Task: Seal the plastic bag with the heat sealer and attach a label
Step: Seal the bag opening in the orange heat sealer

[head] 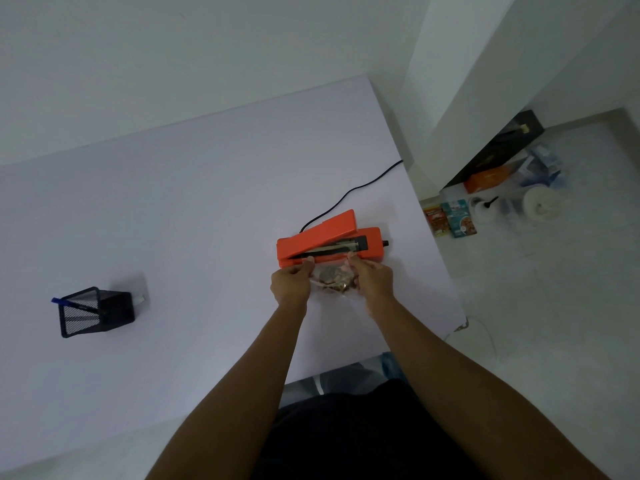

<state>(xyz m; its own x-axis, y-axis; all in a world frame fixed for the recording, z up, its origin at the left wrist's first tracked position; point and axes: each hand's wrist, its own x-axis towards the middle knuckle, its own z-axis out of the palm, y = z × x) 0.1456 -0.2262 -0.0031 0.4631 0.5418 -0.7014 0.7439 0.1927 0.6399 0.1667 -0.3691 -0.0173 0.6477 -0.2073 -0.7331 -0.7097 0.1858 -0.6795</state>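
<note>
An orange heat sealer (329, 239) sits on the white table (173, 220) with its lid raised and the dark sealing strip showing. A clear plastic bag (334, 277) holding brownish pieces lies just in front of it. My left hand (291, 282) pinches the bag's left top corner, and my right hand (372, 280) pinches its right top corner. The bag's top edge lies at the sealer's open jaw. No label is visible.
A black power cord (353, 192) runs from the sealer to the table's far right edge. A black mesh pen holder (93, 315) with a blue pen stands at the left. Boxes and packets (485, 199) lie on the floor to the right.
</note>
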